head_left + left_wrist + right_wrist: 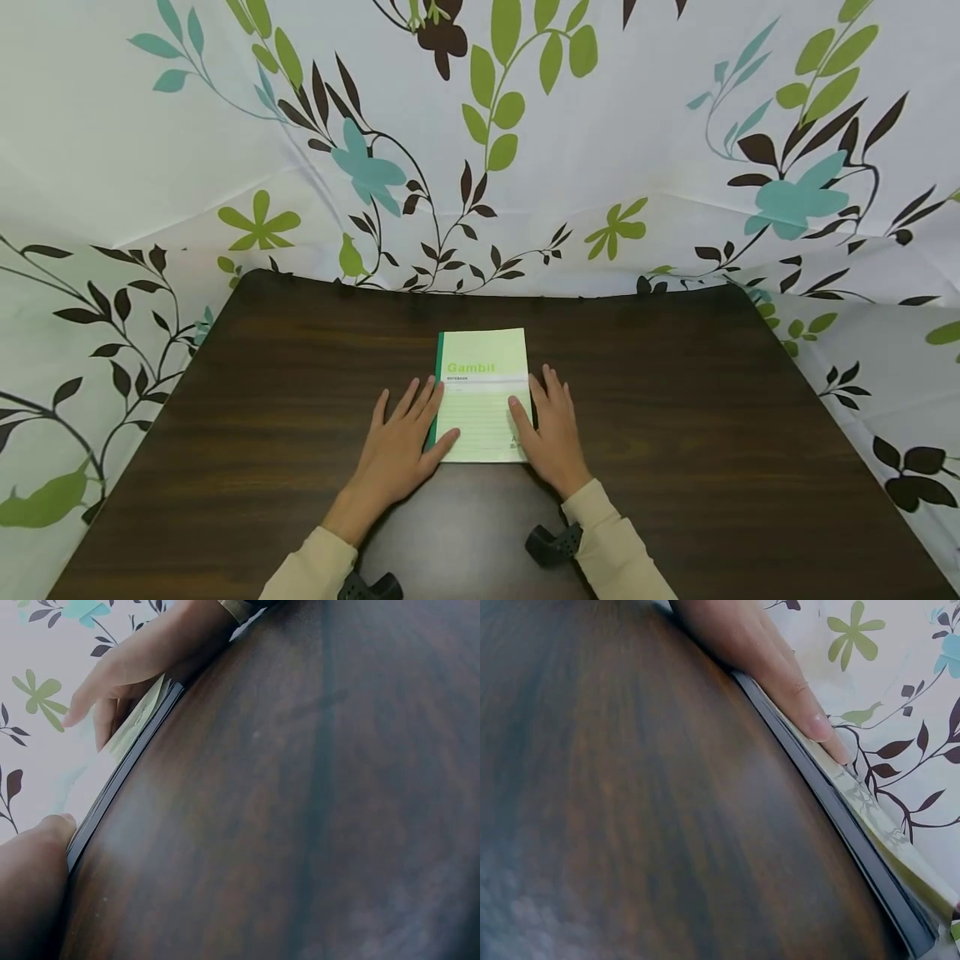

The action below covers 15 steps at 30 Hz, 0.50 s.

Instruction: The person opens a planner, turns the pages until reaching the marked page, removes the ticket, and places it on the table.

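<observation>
As I looked on from the room, a pale green, rectangular paper notebook with a dark green spine strip lay flat on a dark brown, wood-grained table, between two bare hands. Both hands were in a released state: digits extended, clenched on nothing. The left hand rested at the notebook's spine side, its thumb across the near left corner of the cover. The right hand rested at the notebook's opposite side, fingers alongside the edge, thumb on the cover. A narrow dark grey band ran along the notebook's near edge; whether it belonged to the notebook or lay underneath, I could not tell.

The step in hand appeared to be steadying and aligning the notebook. Done well, it called for light, equal pressure from both sides, since a harder push from one would probably have turned the notebook askew. The thumbs were best laid flat, as digging in would likely have creased the cover. Any shift needed both hands at one slow rate. Had a lift been required, fingertips would first have had to reach beneath the notebook's two long edges.
</observation>
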### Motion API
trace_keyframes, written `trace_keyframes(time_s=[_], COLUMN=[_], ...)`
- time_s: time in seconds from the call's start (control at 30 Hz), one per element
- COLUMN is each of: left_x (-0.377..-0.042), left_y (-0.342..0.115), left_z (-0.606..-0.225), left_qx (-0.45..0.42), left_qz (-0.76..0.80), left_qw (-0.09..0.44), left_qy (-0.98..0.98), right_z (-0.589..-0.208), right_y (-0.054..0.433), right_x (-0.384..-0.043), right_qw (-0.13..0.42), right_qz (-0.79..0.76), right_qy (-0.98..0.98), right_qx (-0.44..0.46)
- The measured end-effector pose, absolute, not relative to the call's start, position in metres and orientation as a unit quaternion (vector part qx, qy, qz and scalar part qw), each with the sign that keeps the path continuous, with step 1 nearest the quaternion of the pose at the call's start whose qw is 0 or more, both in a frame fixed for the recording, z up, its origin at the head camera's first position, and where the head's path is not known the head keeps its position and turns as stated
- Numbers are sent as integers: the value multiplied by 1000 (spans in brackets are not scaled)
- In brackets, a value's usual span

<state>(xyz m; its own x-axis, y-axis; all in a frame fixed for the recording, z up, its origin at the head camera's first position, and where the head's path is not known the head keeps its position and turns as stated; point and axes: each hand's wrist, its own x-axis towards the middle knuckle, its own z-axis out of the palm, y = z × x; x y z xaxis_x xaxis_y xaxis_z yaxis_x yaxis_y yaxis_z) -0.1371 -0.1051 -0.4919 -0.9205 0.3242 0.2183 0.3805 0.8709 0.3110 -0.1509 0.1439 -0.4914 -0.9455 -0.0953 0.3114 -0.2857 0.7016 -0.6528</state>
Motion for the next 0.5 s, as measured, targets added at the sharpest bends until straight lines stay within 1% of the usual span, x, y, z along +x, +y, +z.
trace_keyframes(time_s=[0.5], left_x=[-136], left_y=[-105], left_z=[-490], left_qx=[-202], left_qz=[-182], left_qw=[91], left_qy=[-958], right_z=[-490], right_y=[143], right_x=[-149], right_qw=[128], right_qz=[379], right_qy=[-911], right_qx=[98])
